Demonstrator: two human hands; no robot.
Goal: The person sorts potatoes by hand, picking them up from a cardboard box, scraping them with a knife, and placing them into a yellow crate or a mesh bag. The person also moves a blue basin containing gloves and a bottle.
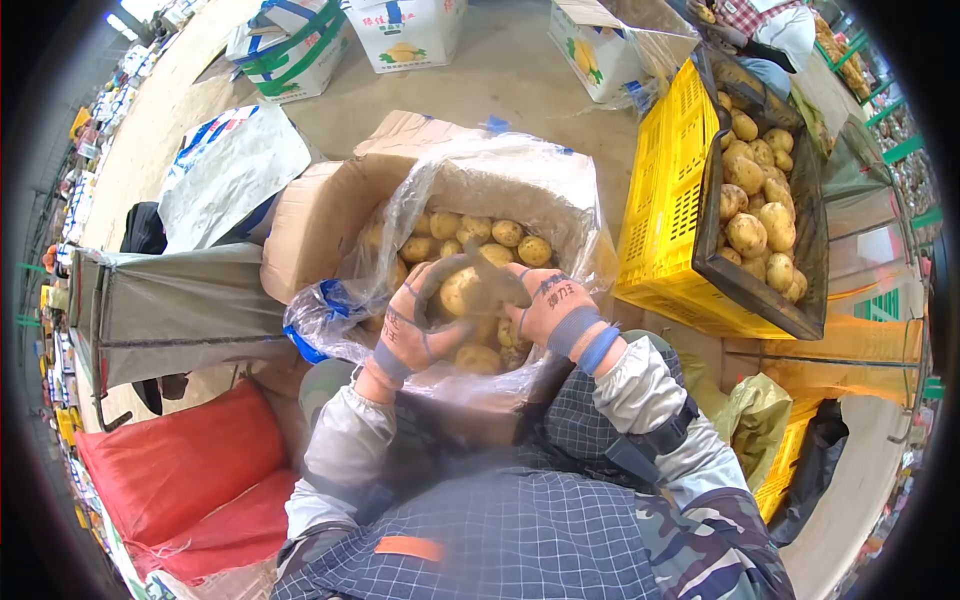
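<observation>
Both hands wear orange-pink gloves with dark grey fingers and are over an open cardboard box (570, 190) lined with clear plastic film (400, 205). My left hand (412, 315) curves its fingers and thumb around a potato (460, 292) at the middle of the box opening. Beside that potato, my right hand (548, 305) has its fingers bent toward the left hand; they are smeared by motion, and I cannot tell whether they grip anything. More potatoes (473, 230) lie in the box behind and below the hands.
At the right, a yellow crate (665, 200) with a dark liner holds many potatoes (760, 200). Red sacks (190, 470) lie at the lower left. White printed cartons (405, 35) stand along the back. Another person (775, 25) is at the upper right.
</observation>
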